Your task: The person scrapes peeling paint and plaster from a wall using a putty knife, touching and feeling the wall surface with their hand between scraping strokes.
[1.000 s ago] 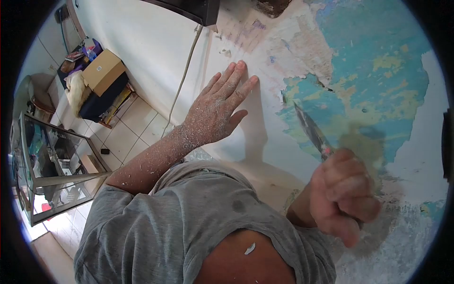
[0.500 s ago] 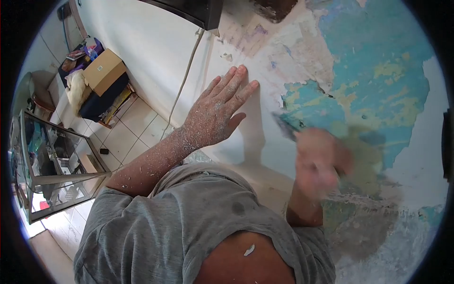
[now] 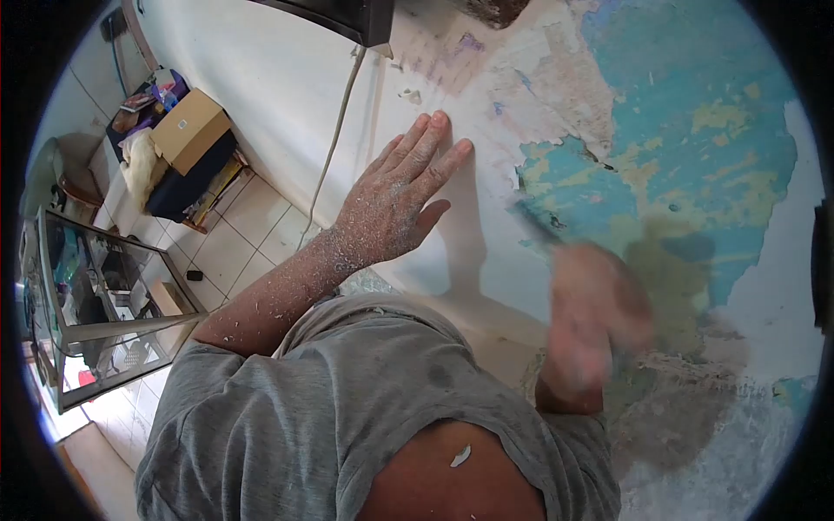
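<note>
My left hand (image 3: 391, 200) rests against the white part of the wall (image 3: 499, 260) with its fingers stretched out, dusted with pale flakes up the forearm. My right hand (image 3: 595, 304) is blurred by motion but closed around a scraper (image 3: 536, 221). Its thin dark blade points up and left, at the edge where the white coat stops and turquoise paint (image 3: 660, 165) with yellowish patches shows. The handle is hidden inside the fist, and blur hides whether the blade touches the wall.
A cable (image 3: 339, 143) runs down the wall from a dark box-like object (image 3: 369, 22) at the top. To the left are a cardboard box (image 3: 193, 130) on a cloth-covered stand, a glass cabinet (image 3: 113, 330) and a tiled floor (image 3: 230, 234). Bare rough plaster (image 3: 678, 425) lies lower right.
My right hand and the scraper have shifted slightly, still blurred. My left hand keeps its place on the wall, and the view has moved a little.
</note>
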`<move>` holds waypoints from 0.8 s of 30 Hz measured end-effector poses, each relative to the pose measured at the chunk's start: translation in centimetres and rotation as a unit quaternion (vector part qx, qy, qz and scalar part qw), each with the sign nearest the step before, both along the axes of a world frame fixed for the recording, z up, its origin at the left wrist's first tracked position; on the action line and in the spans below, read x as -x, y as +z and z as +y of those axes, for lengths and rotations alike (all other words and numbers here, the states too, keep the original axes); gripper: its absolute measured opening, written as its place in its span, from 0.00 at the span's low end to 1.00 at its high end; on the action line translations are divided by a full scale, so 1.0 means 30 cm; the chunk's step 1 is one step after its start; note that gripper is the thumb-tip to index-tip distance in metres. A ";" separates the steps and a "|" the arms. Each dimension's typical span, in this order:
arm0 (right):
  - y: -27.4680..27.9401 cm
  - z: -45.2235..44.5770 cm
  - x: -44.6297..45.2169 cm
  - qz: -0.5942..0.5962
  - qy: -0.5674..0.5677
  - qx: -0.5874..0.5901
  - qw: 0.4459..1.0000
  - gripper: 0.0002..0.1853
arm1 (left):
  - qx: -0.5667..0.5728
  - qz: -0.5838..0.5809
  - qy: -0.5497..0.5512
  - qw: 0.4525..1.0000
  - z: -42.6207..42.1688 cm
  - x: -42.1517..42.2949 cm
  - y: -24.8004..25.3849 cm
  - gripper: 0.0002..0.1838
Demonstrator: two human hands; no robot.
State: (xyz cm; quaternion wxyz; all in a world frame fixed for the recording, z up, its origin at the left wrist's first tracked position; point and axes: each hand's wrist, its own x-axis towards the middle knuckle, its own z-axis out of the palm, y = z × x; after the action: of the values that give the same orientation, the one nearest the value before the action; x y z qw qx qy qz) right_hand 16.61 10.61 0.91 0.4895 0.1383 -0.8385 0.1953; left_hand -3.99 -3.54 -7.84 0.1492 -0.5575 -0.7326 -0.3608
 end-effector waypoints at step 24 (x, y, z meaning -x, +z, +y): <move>-0.036 -0.027 0.006 -0.026 0.071 0.130 0.989 0.20 | -0.010 0.014 0.004 1.000 0.011 0.006 -0.019 0.47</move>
State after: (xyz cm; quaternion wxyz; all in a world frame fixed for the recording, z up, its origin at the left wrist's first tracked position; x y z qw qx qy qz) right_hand 16.44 9.79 -0.17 0.4667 0.1274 -0.8063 0.3404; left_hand -4.18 -3.23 -8.41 0.1662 -0.5584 -0.7288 -0.3598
